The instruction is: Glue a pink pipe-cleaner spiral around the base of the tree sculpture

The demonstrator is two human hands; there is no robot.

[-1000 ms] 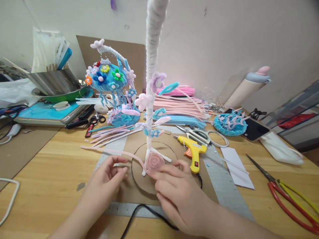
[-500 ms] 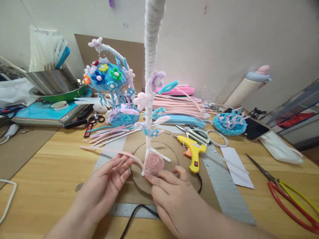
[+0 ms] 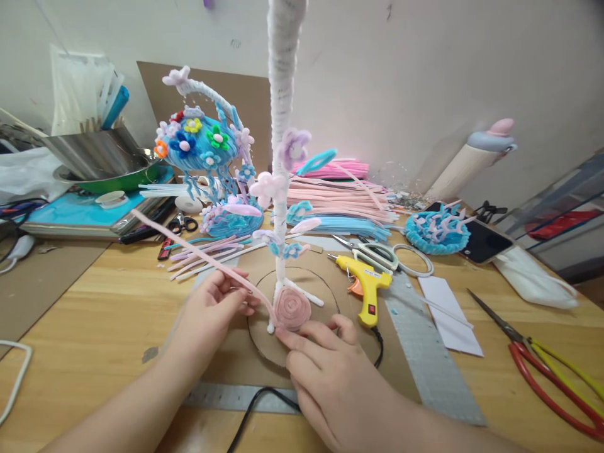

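A flat pink spiral [image 3: 292, 308] of fuzzy stem lies at the foot of a tall white wrapped stem [image 3: 282, 94], over a circle drawn on cardboard. From the spiral a loose pink strip [image 3: 189, 251] runs up to the left. My left hand [image 3: 219, 302] pinches this strip between thumb and fingers. My right hand [image 3: 325, 365] rests on the board, its index fingertip pressing the spiral's lower left edge. Purple, pink and blue flowers and leaves [image 3: 295, 149] sit along the white stem.
A yellow glue gun [image 3: 370, 286] lies right of the circle, its black cord passing under my right hand. Red-handled scissors [image 3: 542, 371] lie at the far right. Bundles of pink and blue stems [image 3: 340, 201] are behind. A decorated blue model [image 3: 202, 145] stands back left.
My left hand has turned and closed its fingers on the pink strip, whose free end has risen up and to the left. My right hand stays at the spiral.
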